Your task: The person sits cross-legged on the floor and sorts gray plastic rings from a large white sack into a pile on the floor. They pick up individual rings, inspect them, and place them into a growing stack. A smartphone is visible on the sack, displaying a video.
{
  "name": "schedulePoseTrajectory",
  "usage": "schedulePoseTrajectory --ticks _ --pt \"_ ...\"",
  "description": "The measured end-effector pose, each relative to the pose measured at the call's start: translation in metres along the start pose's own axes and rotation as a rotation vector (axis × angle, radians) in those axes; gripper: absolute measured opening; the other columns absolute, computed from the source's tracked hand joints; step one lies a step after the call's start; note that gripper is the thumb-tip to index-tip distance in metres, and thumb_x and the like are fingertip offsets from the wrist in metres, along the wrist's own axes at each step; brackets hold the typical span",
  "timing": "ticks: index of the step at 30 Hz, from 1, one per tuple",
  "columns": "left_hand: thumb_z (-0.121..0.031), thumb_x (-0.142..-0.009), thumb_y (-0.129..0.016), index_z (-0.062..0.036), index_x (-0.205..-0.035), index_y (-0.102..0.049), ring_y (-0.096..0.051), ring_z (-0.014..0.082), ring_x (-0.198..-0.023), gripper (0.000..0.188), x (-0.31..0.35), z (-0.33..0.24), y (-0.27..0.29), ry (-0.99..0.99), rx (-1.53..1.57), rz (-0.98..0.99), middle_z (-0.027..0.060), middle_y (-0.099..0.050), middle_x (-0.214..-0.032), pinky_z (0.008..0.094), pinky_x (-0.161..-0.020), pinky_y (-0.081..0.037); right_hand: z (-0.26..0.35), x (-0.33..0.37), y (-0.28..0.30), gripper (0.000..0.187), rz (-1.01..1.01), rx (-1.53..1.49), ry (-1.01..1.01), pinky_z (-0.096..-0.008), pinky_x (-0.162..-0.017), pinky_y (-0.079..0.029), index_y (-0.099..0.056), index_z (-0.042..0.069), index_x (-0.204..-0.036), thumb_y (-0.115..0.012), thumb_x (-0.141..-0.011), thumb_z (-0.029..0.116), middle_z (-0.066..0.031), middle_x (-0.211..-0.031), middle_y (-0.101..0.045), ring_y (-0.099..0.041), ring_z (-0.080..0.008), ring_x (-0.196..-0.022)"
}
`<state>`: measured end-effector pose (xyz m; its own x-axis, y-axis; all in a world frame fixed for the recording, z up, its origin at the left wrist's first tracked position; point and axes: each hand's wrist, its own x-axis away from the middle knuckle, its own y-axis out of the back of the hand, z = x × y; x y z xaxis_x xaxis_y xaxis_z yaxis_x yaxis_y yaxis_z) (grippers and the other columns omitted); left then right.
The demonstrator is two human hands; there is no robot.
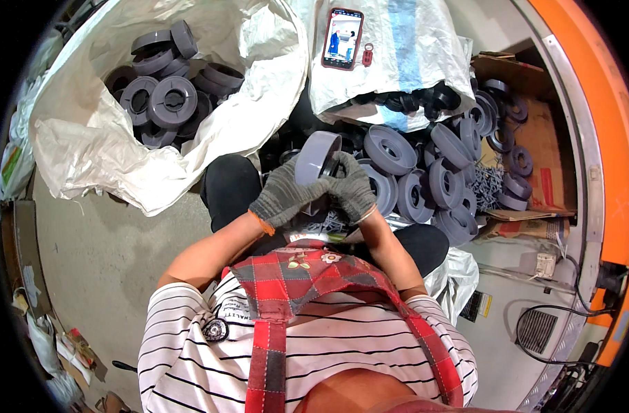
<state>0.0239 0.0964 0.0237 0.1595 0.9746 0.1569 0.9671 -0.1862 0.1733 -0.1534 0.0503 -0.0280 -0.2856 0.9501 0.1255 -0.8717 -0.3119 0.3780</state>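
Note:
Both my hands wear grey knit gloves and meet in front of my lap around one round grey plastic wheel-like part [314,155], tilted on edge. My left hand [284,195] grips its lower left side. At its right side, my right hand [351,189] has curled fingers against a black piece [330,167] in the part's middle; how that piece sits is partly hidden. Just to the right lie several more grey round parts [390,149] in a heap. Small screws [326,224] show below my hands.
A big white woven sack [73,162] at left holds several grey round parts [172,102]. Another white sack [424,41] spills black pieces [442,98]; a phone [343,38] lies on it. At right are a screw pile [488,186], cardboard [545,151], a black cable [517,330] and an orange frame [603,103].

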Motion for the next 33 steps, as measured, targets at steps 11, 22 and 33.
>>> schedulePoseTrajectory --ticks 11,22,33 --pt "-0.031 -0.072 -0.073 -0.0018 -0.139 -0.035 -0.038 0.0359 -0.129 0.082 0.002 0.018 0.013 -0.925 -0.578 0.08 0.0185 -0.041 -0.138 0.0448 -0.108 -0.029 -0.003 0.003 0.008 0.041 0.162 -0.094 0.288 -0.033 -0.094 -0.044 -0.046 0.006 -0.128 -0.055 -0.091 0.02 -0.0082 -0.124 -0.053 -0.052 -0.0195 -0.112" --pt "-0.023 -0.074 -0.069 -0.0043 -0.142 -0.031 -0.032 0.0341 -0.134 0.081 -0.003 0.005 0.055 -0.812 -0.805 0.272 0.0166 -0.035 -0.144 0.0427 -0.111 -0.025 0.02 -0.002 0.015 0.047 0.538 -1.078 0.167 -0.0324 -0.097 -0.042 -0.04 0.003 -0.134 -0.054 -0.091 0.013 -0.0105 -0.126 -0.052 -0.051 -0.0171 -0.113" --pt "-0.033 -0.07 -0.077 0.0039 -0.142 -0.024 -0.036 0.0358 -0.131 0.096 0.002 0.01 0.046 -0.609 -0.63 0.214 0.0221 -0.035 -0.142 0.039 -0.108 -0.03 0.037 0.014 0.02 0.037 0.2 -0.641 0.049 -0.0304 -0.088 -0.047 -0.053 0.005 -0.123 -0.055 -0.09 0.022 -0.0069 -0.11 -0.061 -0.059 -0.0187 -0.1"
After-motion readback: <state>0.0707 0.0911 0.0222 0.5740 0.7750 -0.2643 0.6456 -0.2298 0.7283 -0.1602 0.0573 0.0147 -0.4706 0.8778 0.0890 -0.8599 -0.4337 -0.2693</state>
